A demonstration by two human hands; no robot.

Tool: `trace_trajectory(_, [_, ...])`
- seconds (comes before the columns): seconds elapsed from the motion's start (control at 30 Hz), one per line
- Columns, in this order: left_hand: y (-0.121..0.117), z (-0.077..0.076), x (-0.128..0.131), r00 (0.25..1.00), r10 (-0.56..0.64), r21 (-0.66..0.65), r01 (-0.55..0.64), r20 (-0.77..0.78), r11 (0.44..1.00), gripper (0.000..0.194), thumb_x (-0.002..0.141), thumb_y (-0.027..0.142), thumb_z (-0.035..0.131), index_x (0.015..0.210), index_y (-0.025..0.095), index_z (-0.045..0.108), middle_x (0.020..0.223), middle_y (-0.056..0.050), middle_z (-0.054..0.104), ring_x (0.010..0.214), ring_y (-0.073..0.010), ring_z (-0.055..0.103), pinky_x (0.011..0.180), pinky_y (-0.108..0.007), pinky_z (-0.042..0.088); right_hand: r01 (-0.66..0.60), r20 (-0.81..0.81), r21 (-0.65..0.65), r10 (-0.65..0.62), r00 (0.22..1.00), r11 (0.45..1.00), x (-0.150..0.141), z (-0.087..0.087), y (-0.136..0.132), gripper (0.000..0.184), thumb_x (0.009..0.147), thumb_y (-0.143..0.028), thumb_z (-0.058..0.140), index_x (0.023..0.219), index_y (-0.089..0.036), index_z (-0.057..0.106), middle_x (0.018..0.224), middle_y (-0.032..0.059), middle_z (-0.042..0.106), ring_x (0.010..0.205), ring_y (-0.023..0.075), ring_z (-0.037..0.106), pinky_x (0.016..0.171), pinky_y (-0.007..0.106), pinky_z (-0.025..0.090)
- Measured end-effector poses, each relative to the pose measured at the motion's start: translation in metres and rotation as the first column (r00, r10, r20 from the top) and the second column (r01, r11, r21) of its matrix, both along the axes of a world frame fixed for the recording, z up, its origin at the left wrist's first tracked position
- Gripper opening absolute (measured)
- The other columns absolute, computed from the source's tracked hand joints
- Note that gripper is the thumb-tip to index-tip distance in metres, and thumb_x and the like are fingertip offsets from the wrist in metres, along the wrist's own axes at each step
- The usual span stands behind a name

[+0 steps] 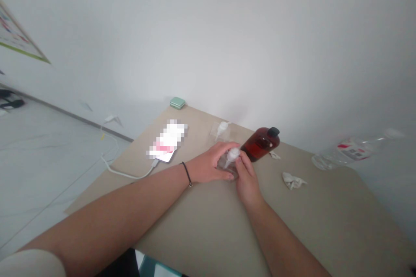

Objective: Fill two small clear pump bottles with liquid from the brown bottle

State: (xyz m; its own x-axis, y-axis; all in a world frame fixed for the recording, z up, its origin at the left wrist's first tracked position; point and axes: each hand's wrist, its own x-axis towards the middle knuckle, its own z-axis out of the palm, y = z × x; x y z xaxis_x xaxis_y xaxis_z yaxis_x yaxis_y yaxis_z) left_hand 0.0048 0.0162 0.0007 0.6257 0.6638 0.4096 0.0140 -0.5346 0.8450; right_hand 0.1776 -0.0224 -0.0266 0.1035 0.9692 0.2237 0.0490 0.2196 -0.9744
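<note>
Near the middle of the table, my left hand [208, 165] is wrapped round the body of a small clear pump bottle [230, 166] with a white pump top. On the bottle's right side, the fingers of my right hand [248, 181] are closed against it, just below the pump. My fingers hide much of the bottle. A second clear bottle with a white pump [222, 128] stands just behind my left hand. Close beyond my right hand is a dark red-brown bottle [260, 145] with a black cap, part full of liquid.
A lit phone [169, 140] lies at the left, plugged into a white cable [139, 177]. At the back corner sits a small green case [177, 103]. Crumpled tissue [292, 180] and a large clear plastic bottle [354, 149] are at the right. A wall borders the back edge.
</note>
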Motion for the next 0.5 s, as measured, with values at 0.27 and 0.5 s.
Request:
trace_trajectory(0.27, [0.0002,-0.0013,0.0001,1.000,0.004,0.005,-0.004,-0.001,1.000,0.081,0.079,0.035,0.078,0.148,0.024,0.038,0.147,-0.014,0.046,0.139,-0.0314,0.046,0.119,-0.048,0.038,-0.029,-0.038,0.017,0.029,0.999,0.999,-0.0032,0.0079,-0.0029,0.027,0.086,-0.049,0.070,0.104,-0.030,0.063,0.097,-0.0011,0.064,0.091,0.0198,0.060,0.085,0.034,0.048])
trace_trajectory(0.5, [0.0010,-0.0033,0.0003,1.000,0.003,0.020,-0.003,-0.007,1.000,0.083,0.080,0.037,0.078,0.150,0.025,0.035,0.149,-0.013,0.045,0.137,-0.0305,0.047,0.118,-0.047,0.039,-0.013,-0.044,-0.010,0.013,0.999,1.000,-0.0011,0.0021,-0.0009,0.031,0.091,-0.054,0.062,0.105,-0.027,0.067,0.103,0.0017,0.067,0.097,0.0213,0.061,0.086,0.034,0.047])
